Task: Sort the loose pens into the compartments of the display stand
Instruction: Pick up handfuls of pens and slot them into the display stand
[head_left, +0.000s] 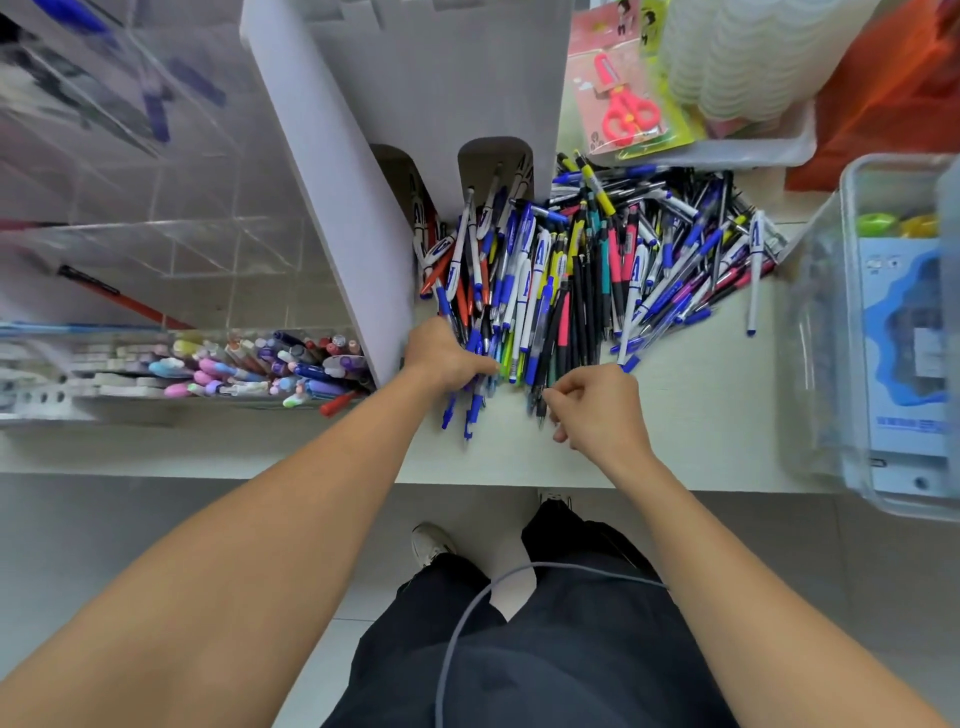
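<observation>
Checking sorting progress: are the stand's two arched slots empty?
No. Both arched slots hold a few pens; most pens still lie in the loose pile.

Bare forearms (291, 519), black trousers (571, 649), white shoe (431, 543)

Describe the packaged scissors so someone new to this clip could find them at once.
Start at the big pile of loose pens on the white counter and look just beyond its far right edge. There a pink card leans on a white tray, holding the red-handled scissors. Nothing nearby is scissor-shaped.
</observation>
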